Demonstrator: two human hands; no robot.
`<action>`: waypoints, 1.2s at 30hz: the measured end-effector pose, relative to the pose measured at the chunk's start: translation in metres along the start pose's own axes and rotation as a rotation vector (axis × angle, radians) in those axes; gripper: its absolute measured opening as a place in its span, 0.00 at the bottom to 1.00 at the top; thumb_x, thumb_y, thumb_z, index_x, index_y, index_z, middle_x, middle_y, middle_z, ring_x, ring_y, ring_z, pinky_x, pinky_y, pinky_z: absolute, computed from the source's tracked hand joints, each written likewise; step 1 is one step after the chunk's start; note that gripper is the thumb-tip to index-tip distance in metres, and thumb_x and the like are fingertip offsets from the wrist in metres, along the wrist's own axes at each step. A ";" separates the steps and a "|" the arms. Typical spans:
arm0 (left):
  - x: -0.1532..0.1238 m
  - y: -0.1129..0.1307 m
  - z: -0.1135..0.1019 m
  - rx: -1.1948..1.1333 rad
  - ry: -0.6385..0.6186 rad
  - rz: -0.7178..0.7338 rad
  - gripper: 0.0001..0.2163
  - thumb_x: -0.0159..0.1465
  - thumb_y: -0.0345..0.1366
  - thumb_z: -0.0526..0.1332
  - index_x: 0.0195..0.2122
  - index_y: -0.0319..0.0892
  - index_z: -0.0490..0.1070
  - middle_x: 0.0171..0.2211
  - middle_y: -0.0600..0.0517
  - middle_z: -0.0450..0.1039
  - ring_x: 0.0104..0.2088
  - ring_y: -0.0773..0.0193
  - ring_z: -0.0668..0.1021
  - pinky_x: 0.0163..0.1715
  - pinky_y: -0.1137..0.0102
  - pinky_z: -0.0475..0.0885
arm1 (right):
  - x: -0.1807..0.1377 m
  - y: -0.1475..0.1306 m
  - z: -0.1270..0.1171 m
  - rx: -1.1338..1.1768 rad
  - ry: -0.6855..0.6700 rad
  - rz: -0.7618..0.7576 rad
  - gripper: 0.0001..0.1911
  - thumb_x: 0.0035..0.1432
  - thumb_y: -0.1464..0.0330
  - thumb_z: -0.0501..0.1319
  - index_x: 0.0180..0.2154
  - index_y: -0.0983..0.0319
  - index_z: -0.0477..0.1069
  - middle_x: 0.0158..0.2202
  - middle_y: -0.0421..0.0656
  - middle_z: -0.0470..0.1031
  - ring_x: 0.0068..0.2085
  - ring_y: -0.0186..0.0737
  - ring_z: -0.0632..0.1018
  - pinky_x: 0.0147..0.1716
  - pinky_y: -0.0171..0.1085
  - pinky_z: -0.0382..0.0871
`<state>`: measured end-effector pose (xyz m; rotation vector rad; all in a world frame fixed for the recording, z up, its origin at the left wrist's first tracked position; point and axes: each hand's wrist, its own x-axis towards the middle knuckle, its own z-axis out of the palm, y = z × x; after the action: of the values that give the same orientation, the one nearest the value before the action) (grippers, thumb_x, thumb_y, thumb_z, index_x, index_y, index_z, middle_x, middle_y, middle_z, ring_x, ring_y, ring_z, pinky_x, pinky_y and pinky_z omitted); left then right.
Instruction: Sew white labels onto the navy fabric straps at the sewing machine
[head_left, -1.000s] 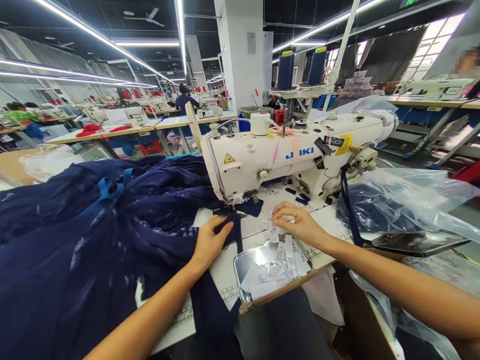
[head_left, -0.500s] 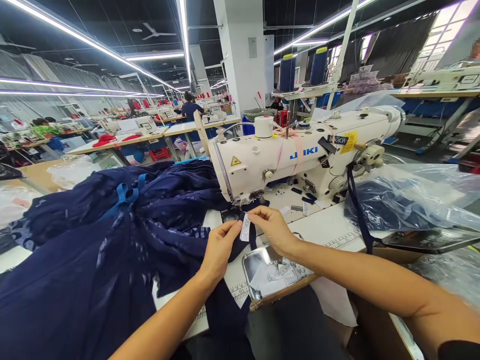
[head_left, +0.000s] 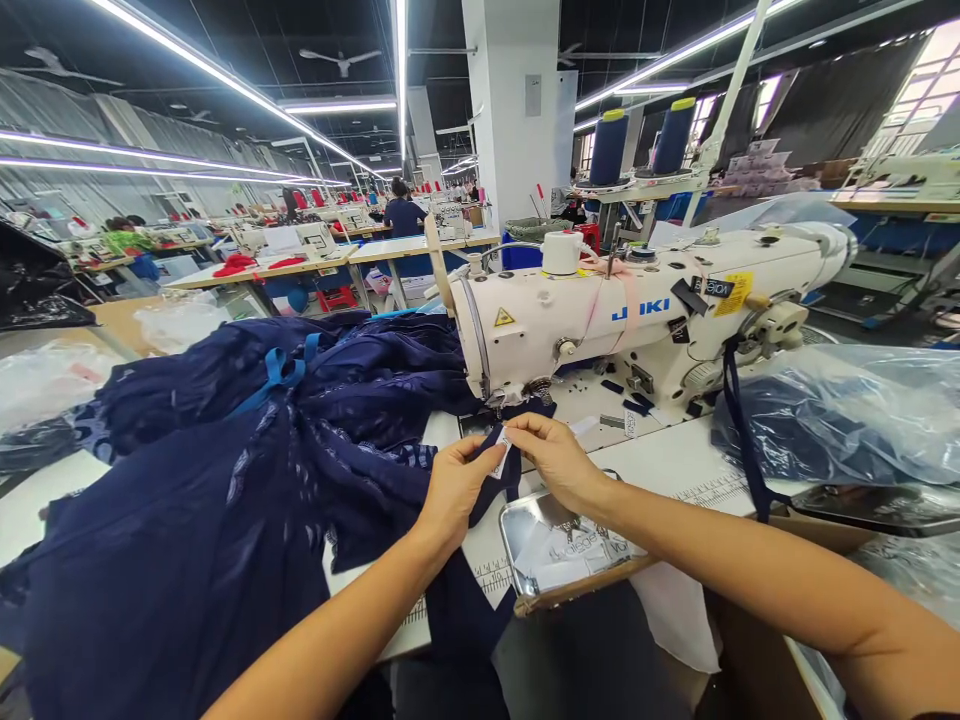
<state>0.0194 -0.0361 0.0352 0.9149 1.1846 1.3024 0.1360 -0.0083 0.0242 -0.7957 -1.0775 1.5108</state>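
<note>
Both my hands pinch a small white label (head_left: 501, 462) with dark lettering, against a navy strip of the garment. My left hand (head_left: 455, 487) grips its left side between thumb and forefinger, along with navy fabric. From the right, my right hand (head_left: 564, 462) pinches the label's upper corner. The navy garment (head_left: 172, 520) spreads across the left of the table, with a blue ribbon bow (head_left: 283, 368) on it. Just beyond my fingers stands the head of a white sewing machine (head_left: 525, 318). Below my right hand is a metal tray (head_left: 517, 515) holding several white labels.
Dark label pieces (head_left: 636, 403) lie on the machine bed. Right of it are a plastic-wrapped bundle (head_left: 832, 415) and another metal tray (head_left: 877, 507). Navy thread cones (head_left: 607, 150) stand behind the machine. Further back, a person in dark blue (head_left: 405, 215) sits among other machines.
The camera view has shifted left, so the scene sits further right. My fingers have closed further over the label, which now shows less of its lettering and is tilted.
</note>
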 end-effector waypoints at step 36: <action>0.057 -0.022 -0.023 1.871 -0.453 1.614 0.12 0.59 0.21 0.48 0.25 0.35 0.68 0.19 0.50 0.68 0.20 0.64 0.69 0.26 0.67 0.59 | 0.104 -0.032 -0.119 -1.867 -0.129 -0.668 0.17 0.56 0.80 0.47 0.43 0.63 0.68 0.38 0.49 0.73 0.41 0.46 0.71 0.38 0.41 0.61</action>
<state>-0.0041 0.0149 0.0018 3.7470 0.8853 0.3477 0.2339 0.1199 0.0163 -1.2408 -2.4510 -0.3998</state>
